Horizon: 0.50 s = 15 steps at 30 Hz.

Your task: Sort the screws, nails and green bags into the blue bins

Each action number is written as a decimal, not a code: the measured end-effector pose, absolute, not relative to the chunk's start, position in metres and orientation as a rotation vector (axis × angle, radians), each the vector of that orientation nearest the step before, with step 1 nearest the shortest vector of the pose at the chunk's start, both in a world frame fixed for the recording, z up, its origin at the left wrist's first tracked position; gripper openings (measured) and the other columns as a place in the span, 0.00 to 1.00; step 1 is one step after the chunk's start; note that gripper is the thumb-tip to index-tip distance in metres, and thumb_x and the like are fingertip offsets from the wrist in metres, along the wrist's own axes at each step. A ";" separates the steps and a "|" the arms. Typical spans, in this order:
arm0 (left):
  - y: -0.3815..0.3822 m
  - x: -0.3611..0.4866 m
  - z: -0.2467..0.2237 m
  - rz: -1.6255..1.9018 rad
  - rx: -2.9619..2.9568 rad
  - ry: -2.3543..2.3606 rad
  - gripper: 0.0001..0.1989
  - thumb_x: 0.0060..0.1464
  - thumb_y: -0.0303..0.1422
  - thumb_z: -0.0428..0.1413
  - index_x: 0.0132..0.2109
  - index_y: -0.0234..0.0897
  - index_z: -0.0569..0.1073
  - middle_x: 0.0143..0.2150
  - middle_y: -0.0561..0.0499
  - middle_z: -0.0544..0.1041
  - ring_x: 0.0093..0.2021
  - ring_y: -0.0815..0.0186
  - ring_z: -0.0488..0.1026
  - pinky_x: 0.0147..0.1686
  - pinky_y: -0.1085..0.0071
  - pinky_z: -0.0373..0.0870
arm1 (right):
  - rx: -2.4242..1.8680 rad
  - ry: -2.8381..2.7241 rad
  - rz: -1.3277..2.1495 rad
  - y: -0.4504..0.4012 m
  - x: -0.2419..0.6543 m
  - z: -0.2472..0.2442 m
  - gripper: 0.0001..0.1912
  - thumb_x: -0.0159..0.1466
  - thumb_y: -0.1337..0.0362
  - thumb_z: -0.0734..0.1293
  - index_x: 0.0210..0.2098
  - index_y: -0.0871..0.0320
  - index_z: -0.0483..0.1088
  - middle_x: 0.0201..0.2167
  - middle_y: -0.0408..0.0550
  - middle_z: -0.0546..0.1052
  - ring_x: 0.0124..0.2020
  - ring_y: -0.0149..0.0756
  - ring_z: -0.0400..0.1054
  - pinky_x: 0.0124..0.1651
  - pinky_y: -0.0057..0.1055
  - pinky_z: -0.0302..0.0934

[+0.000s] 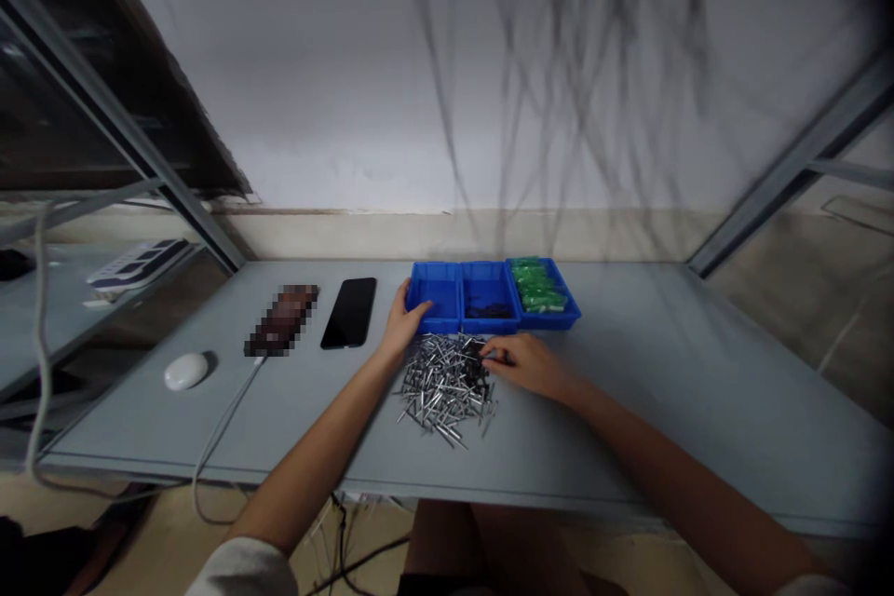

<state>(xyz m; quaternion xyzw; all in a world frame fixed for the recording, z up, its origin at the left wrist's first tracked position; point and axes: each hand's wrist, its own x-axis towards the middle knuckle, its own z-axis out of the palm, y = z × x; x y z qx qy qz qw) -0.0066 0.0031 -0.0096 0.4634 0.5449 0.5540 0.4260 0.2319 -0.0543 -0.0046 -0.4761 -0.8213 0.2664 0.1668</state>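
Observation:
Three blue plastic bins (434, 326) stand joined in a row near the wall. My left hand (405, 321) grips the left bin at its side, thumb over the rim. Some small dark pieces (489, 309) lie in the middle bin, and green packets (536, 284) fill the right one. In front of the bins spreads a pile of thin silver metal pins, perhaps rivets (443, 391), with dark pieces among them at the right. My right hand (523, 361) is at that right edge, thumb and fingers pinched together. What they hold, if anything, is too small to make out.
Left of the bins lie a black phone (349, 312), a blurred-out phone-like device (283, 321) on a white cable (234, 410), and a white mouse (185, 372). Metal frame bars (789, 168) slant up at both sides. A wall (349, 112) rises behind the grey table (663, 372).

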 end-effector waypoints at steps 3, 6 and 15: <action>0.004 -0.006 -0.011 1.393 1.144 1.345 0.33 0.45 0.29 0.63 0.60 0.41 0.67 0.64 0.44 0.67 0.65 0.55 0.62 0.66 0.58 0.53 | -1.362 -2.335 0.736 -0.054 0.232 -0.004 0.09 0.62 0.63 0.66 0.39 0.55 0.77 0.26 0.44 0.77 0.27 0.34 0.68 0.31 0.30 0.56; 0.004 -0.006 -0.010 1.396 1.136 1.348 0.33 0.45 0.29 0.63 0.60 0.40 0.67 0.64 0.44 0.66 0.65 0.54 0.62 0.66 0.58 0.53 | -1.355 -2.344 0.715 -0.053 0.233 -0.004 0.07 0.62 0.65 0.65 0.35 0.56 0.76 0.26 0.44 0.77 0.26 0.33 0.68 0.30 0.29 0.55; 0.002 -0.007 -0.010 1.374 1.158 1.364 0.33 0.46 0.30 0.62 0.61 0.40 0.66 0.65 0.42 0.66 0.65 0.54 0.62 0.66 0.57 0.54 | -1.401 -2.360 0.731 -0.052 0.235 -0.002 0.05 0.60 0.62 0.68 0.33 0.56 0.76 0.24 0.43 0.76 0.25 0.33 0.67 0.29 0.29 0.52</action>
